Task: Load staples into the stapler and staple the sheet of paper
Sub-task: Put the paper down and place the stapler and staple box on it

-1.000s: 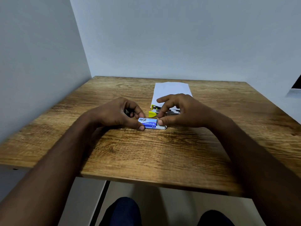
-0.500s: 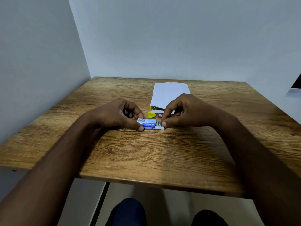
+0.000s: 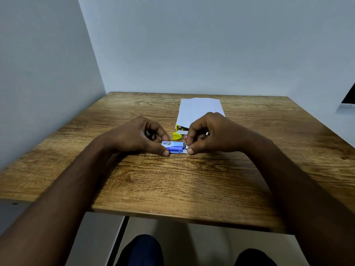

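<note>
A small blue staple box (image 3: 175, 147) lies on the wooden table (image 3: 172, 181) between my hands. My left hand (image 3: 138, 136) pinches its left end with thumb and fingers. My right hand (image 3: 209, 133) pinches the white inner tray (image 3: 185, 149) that sticks out at the box's right end. Just behind the box sits a yellow and black stapler (image 3: 179, 132), partly hidden by my right hand. A white sheet of paper (image 3: 199, 110) lies behind the stapler, reaching toward the table's far edge.
Grey walls close the table in on the left and at the back. The table's front edge (image 3: 182, 217) is near my knees, which show below it. A dark object (image 3: 348, 98) shows at the right edge of the view.
My right hand has curled from flat fingers into a pinch at the box's right end, and the white inner tray now shows there. The left hand has kept its hold.
</note>
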